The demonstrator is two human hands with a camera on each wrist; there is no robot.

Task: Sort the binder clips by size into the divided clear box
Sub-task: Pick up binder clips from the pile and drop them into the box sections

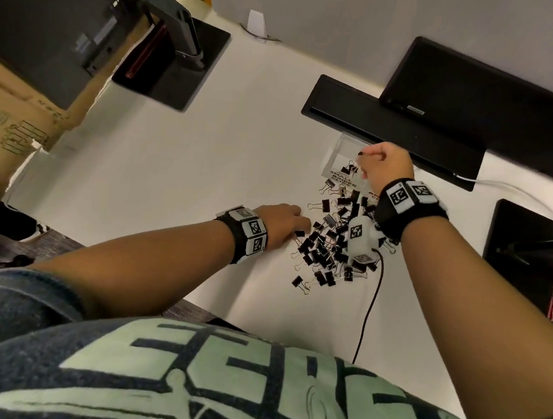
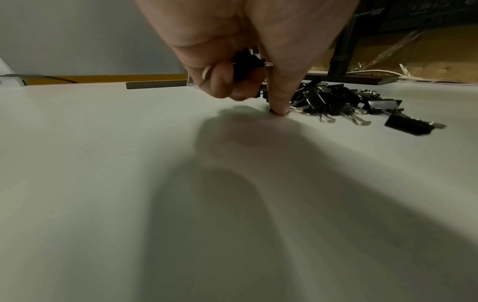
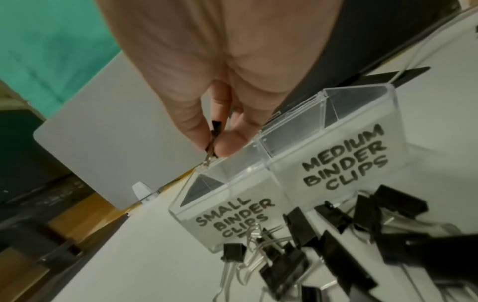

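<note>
A pile of black binder clips [image 1: 329,246] lies on the white table [image 1: 204,166]; it shows in the left wrist view too [image 2: 336,100]. The divided clear box [image 1: 345,141] stands just behind the pile, labelled SMALL [image 3: 232,216] and MEDIUM [image 3: 344,159] on its front. My right hand [image 1: 364,155] hovers over the small compartment and pinches a small binder clip [image 3: 213,141] between thumb and finger. My left hand [image 1: 300,226] sits at the pile's left edge. Its curled fingers hold black clips [image 2: 245,61], and one fingertip [image 2: 279,108] touches the table.
A black keyboard [image 1: 391,129] and a dark screen [image 1: 487,102] lie behind the box. A monitor base [image 1: 178,60] stands at back left, a cardboard box [image 1: 3,116] off the table's left. A black cable [image 1: 368,309] runs from my right wrist to the near table edge.
</note>
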